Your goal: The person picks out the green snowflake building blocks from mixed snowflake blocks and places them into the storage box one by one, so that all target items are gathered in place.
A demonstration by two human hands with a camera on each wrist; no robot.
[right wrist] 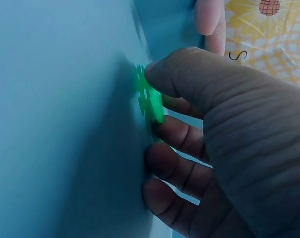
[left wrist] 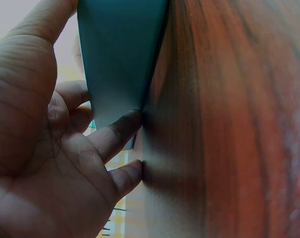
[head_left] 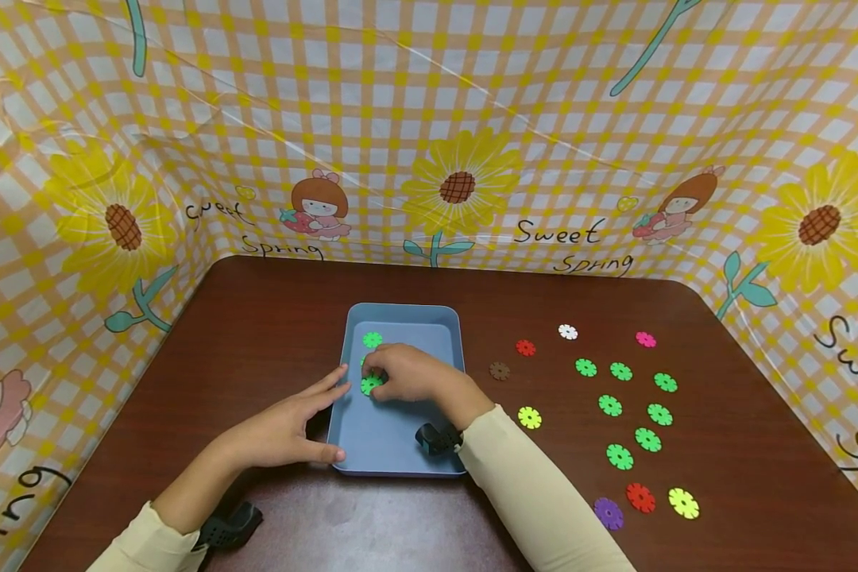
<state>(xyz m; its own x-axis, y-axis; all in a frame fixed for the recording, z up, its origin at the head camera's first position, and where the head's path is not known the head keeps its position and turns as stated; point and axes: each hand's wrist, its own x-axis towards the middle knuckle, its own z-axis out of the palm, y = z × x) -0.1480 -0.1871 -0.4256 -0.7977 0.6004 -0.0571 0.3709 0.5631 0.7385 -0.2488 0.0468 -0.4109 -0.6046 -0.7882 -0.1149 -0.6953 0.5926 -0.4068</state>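
A blue-grey rectangular tray (head_left: 400, 454) stands on the table. My left hand (head_left: 275, 433), fingers spread and fairly straight, touches its left outer wall (left wrist: 115, 59). Over the inside of the tray, my right hand (head_left: 415, 373) has thumb and fingers bent around a green notched plastic disc (right wrist: 154, 101) close to the tray floor. In the head view, a green disc (head_left: 369, 386) shows at those fingertips. Farther back in the tray lies another green disc (head_left: 372, 339). Part of one more green piece peeks out between them, mostly covered by the right hand.
Right of the tray, several green discs (head_left: 620, 457) lie scattered on the brown table (head_left: 279, 318). Among them are a brown disc (head_left: 499, 371), yellow disc (head_left: 530, 418), white disc (head_left: 568, 332), pink disc (head_left: 646, 340) and purple disc (head_left: 608, 513). A checked cloth (head_left: 372, 103) walls the table.
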